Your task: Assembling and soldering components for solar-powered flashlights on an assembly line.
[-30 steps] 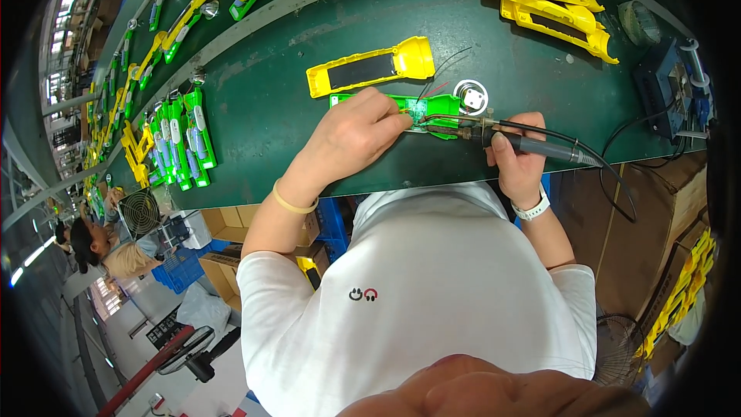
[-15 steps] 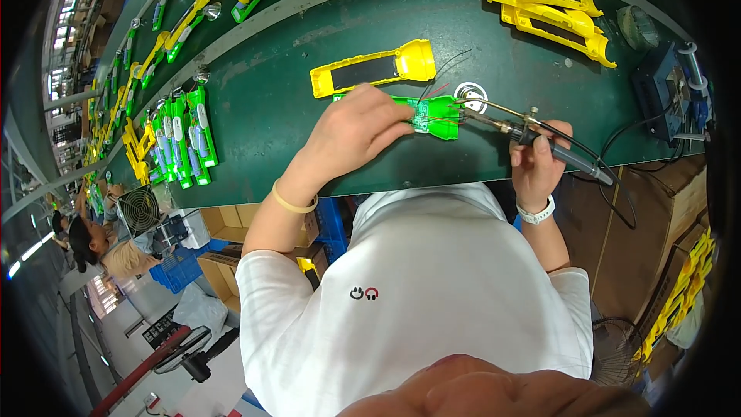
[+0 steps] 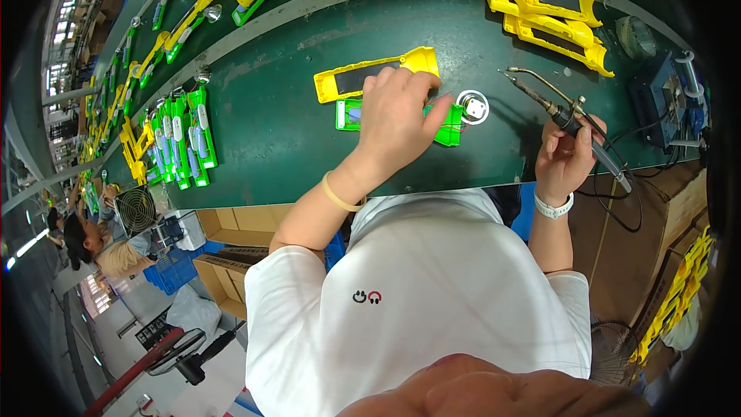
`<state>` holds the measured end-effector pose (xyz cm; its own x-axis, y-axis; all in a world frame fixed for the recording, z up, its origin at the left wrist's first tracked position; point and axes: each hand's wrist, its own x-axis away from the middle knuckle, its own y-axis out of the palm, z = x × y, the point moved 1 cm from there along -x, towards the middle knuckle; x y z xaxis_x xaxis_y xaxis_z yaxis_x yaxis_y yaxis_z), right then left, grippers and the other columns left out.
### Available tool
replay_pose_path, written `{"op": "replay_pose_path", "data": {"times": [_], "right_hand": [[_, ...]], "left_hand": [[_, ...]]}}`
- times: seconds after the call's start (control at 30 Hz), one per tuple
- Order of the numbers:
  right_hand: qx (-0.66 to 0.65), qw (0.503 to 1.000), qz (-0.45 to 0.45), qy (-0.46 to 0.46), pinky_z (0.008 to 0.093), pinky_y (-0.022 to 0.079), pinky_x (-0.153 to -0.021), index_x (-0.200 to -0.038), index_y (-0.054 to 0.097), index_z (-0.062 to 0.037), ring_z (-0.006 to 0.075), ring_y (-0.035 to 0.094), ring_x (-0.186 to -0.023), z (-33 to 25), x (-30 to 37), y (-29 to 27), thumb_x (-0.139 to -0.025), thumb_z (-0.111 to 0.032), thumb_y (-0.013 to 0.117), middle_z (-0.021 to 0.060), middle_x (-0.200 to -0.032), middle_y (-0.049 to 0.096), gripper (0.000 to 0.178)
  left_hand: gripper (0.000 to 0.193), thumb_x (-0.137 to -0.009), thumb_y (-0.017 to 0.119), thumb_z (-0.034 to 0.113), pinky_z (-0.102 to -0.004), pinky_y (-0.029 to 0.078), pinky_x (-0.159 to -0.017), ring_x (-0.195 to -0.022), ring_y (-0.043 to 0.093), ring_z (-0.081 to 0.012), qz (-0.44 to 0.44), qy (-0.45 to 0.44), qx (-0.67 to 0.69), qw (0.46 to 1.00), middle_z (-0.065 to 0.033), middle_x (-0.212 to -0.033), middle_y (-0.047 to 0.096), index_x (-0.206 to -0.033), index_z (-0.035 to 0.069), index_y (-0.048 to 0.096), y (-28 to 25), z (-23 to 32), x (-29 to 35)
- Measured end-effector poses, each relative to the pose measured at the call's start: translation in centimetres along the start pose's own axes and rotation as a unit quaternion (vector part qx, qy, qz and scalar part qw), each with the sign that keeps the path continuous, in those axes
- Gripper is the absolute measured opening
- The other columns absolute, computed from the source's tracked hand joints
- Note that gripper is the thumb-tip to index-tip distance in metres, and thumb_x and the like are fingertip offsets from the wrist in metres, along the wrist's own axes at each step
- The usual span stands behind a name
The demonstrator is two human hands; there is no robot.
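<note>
My left hand (image 3: 397, 117) reaches over a green flashlight housing (image 3: 449, 135) and the edge of a yellow housing (image 3: 332, 89) with a dark panel. Its fingers are bent, with the thumb apart from the index finger; I see nothing held between them. Thin wires near the thumb are mostly covered by the hand, as is the green housing's circuit board. At the green housing's right end lies a round silver-and-white lamp part (image 3: 473, 107). My right hand (image 3: 566, 156) is closed around a soldering iron (image 3: 570, 120) with a curved metal tube, its tip raised off the work.
Yellow housings (image 3: 552, 11) are piled at the far right, near a blue soldering station (image 3: 654, 100). Several assembled green housings (image 3: 183, 139) lie in a row at left. Beyond a grey rail (image 3: 340, 8) are more yellow and green pieces. A black cable (image 3: 637, 205) hangs beside my right hand.
My left hand has moved right and away from me, off the circuit board and over the wires. My right hand has drawn the soldering iron right, away from the green housing.
</note>
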<state>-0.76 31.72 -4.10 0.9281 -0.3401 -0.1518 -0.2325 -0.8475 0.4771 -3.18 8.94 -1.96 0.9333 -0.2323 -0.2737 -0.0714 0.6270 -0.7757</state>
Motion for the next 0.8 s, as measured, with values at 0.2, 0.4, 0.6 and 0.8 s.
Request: {"op": "replay_pose_path", "data": {"times": [0.2, 0.4, 0.6, 0.8], "right_hand": [[0.019, 1.0, 0.005, -0.004, 0.0202, 0.032, -0.043, -0.1, 0.042, -0.0053, 0.0108, 0.04, -0.046, 0.2, -0.4, 0.8, -0.091, -0.02, 0.046, 0.0072, -0.064, 0.047, 0.017], [0.021, 1.0, 0.003, -0.003, 0.0207, 0.033, -0.044, -0.099, 0.043, -0.005, 0.011, 0.04, -0.047, 0.2, -0.6, 1.6, -0.091, -0.02, 0.046, 0.0069, -0.062, 0.046, 0.017], [0.02, 1.0, -0.022, 0.005, 0.0216, 0.035, -0.046, -0.098, 0.044, -0.0049, 0.012, 0.042, -0.048, 0.5, -1.1, 2.4, -0.091, -0.019, 0.047, 0.0079, -0.064, 0.047, 0.016], [0.037, 0.999, -0.034, 0.011, 0.0218, 0.036, -0.047, -0.098, 0.044, -0.0051, 0.0125, 0.043, -0.05, 0.8, -1.4, 3.1, -0.09, -0.019, 0.048, 0.0086, -0.065, 0.048, 0.017]], "left_hand": [[0.023, -0.071, 0.069, 0.008, -0.0319, 0.035, -0.062, -0.06, 0.054, -0.0192, 0.061, 0.02, -0.032, 0.997, 0.0006, -0.066, 0.06, -0.09, 0.007, 0.055, 0.0, -0.8, 0.9], [0.03, -0.074, 0.067, 0.0, -0.025, 0.044, -0.064, -0.064, 0.058, -0.0112, 0.095, -0.076, 0.194, 0.973, -0.0039, -0.073, 0.062, -0.1, 0.001, 0.052, 0.6, -1.4, 0.9], [0.02, -0.07, 0.071, 0.006, -0.0299, 0.042, -0.06, -0.058, 0.053, -0.0164, 0.093, 0.022, 0.032, 0.995, -0.0031, -0.064, 0.056, -0.086, 0.003, 0.06, 0.5, -0.8, 0.4], [0.012, -0.07, 0.07, 0.01, -0.0355, 0.039, -0.06, -0.06, 0.05, -0.0238, 0.054, 0.101, 0.023, 0.993, -0.0049, -0.063, 0.053, -0.077, 0.007, 0.061, -0.1, -2.3, 1.5]]}}
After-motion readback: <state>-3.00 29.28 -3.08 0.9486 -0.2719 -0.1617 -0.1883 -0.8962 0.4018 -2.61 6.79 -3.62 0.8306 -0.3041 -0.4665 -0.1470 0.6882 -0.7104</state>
